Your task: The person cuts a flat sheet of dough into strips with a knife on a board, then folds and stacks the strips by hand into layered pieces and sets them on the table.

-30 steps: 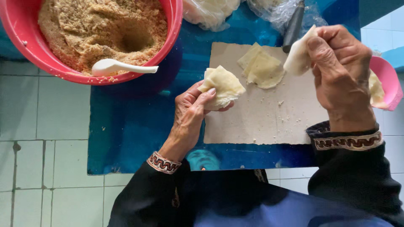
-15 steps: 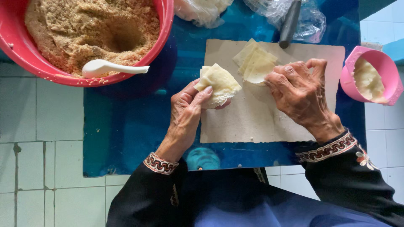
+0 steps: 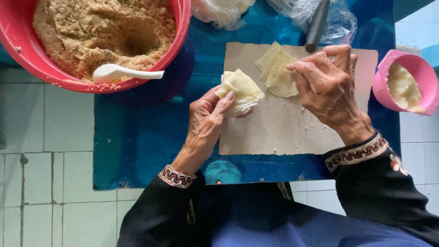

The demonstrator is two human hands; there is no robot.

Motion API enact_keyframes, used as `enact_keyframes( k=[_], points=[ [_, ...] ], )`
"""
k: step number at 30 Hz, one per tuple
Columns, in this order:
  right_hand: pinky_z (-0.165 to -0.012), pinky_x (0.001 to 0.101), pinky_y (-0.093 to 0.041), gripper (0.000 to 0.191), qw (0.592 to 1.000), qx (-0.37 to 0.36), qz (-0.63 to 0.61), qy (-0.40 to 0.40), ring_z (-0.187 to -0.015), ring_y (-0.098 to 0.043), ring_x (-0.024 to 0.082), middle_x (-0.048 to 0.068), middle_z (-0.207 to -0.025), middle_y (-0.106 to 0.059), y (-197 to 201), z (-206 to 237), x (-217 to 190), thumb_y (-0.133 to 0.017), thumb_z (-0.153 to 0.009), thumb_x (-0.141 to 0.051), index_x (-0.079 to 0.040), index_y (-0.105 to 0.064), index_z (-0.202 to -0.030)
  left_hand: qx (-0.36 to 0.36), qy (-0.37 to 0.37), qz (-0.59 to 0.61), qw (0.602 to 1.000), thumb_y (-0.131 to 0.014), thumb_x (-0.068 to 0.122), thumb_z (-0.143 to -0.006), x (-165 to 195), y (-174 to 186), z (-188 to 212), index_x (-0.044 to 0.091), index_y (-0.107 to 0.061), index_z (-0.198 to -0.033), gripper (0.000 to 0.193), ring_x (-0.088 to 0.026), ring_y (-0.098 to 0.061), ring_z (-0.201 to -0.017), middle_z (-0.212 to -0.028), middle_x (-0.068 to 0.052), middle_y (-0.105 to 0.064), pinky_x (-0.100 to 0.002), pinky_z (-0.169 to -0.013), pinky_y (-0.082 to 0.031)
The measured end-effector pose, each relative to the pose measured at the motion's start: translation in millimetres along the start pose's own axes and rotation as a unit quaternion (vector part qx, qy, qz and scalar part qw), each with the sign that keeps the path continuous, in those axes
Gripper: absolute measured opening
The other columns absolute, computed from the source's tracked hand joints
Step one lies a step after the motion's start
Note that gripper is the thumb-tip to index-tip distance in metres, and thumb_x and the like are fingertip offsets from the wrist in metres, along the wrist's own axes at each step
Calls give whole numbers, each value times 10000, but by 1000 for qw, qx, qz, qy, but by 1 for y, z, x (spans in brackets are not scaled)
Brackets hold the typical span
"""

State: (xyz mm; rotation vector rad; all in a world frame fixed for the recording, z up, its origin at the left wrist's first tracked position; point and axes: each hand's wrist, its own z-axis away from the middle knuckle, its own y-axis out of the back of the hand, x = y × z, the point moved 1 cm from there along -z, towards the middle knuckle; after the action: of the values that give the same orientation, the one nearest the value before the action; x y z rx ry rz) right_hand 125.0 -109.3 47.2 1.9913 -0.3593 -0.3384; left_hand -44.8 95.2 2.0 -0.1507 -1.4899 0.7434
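My left hand pinches a folded pale wrapper between thumb and fingers, over the left edge of a brown cardboard sheet. My right hand rests with fingertips on a small stack of flat wrappers lying on the cardboard; its fingers are bent and hold nothing that I can see. Both wrists wear dark sleeves with patterned cuffs.
A big red bowl of crumbly brown filling with a white spoon sits at top left. A small pink bowl of white paste stands at right. A dark handle and plastic bags lie at the back of the blue table.
My right hand came down from the right side, where it held up a wrapper, and settled on the wrapper stack. The left hand kept the folded wrapper nearly still.
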Motion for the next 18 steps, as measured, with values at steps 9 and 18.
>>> enact_keyframes(
  k=[9,18],
  points=[
    [-949,469,-312,100,997,-61,47,2,-1171,-489,256,-22,-1138,-683,-12,-16,12,-801,-1021,-245,-179,-729,-1042,-2,5,-8,1000,-590,143,-1052,2,-1,0,-73,-615,-1350,369,-166,-723,-1010,-1172,-106,-733,-322,-890,-620],
    [-997,385,-376,215,1000,-2,-19,17,-1143,-473,247,33,-1156,-690,10,-27,-20,-838,-1007,-122,-123,-748,-1202,-53,2,-11,999,-619,75,-1007,-2,3,0,-47,-586,-1374,388,-168,-737,-986,-1166,-97,-731,-300,-889,-605]
  ],
)
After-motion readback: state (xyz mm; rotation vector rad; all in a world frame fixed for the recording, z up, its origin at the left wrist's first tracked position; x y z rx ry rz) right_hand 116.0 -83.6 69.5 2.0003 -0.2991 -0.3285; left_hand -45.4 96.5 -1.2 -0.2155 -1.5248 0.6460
